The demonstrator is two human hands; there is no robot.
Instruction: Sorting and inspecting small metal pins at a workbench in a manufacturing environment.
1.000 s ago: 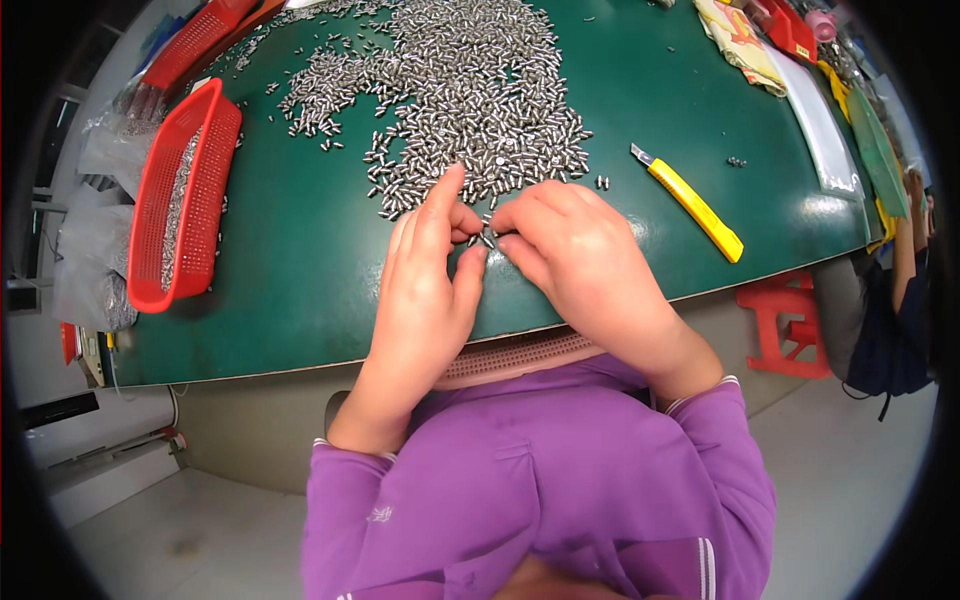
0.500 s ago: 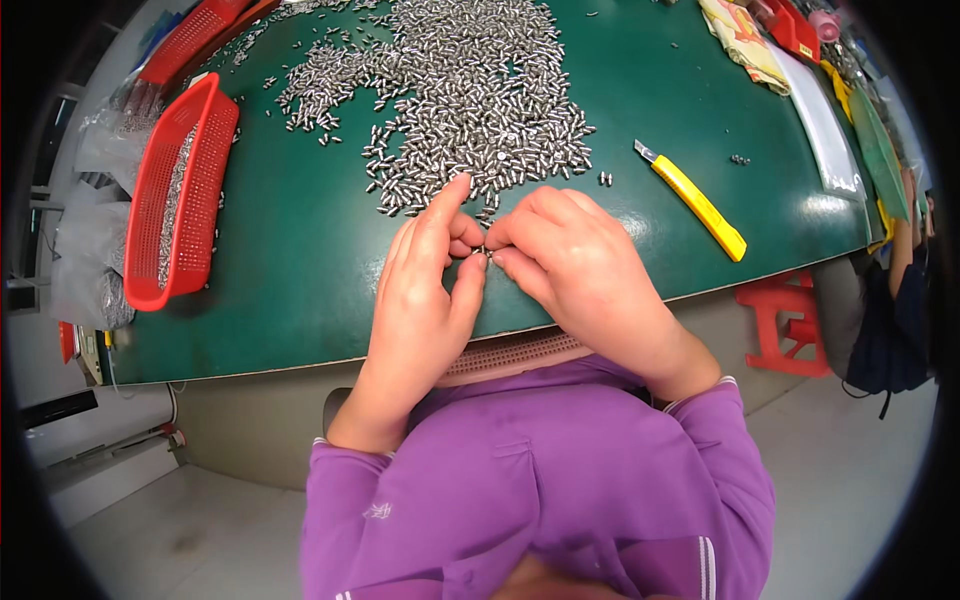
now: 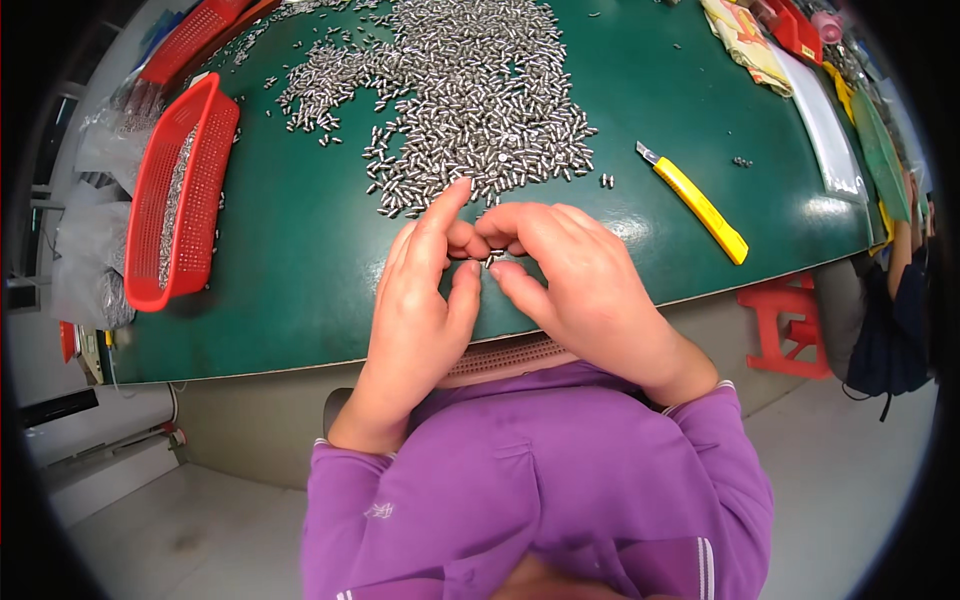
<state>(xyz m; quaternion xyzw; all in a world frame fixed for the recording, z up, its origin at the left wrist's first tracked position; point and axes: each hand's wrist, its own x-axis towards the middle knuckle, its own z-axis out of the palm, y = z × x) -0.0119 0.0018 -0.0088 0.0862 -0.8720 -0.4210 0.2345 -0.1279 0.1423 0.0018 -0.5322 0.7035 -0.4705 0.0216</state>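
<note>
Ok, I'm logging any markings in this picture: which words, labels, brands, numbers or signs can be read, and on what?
None can be read.
Purple shirt: small white mark on the chest, too small to make out.
Red bin at the upper right: small pale label, too small to read.

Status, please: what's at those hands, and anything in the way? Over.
Left hand and right hand close together, both curled. Small metal pieces between them, grip unclear. Metal pile just beyond. Yellow cutter off right, clear of both hands.
</note>
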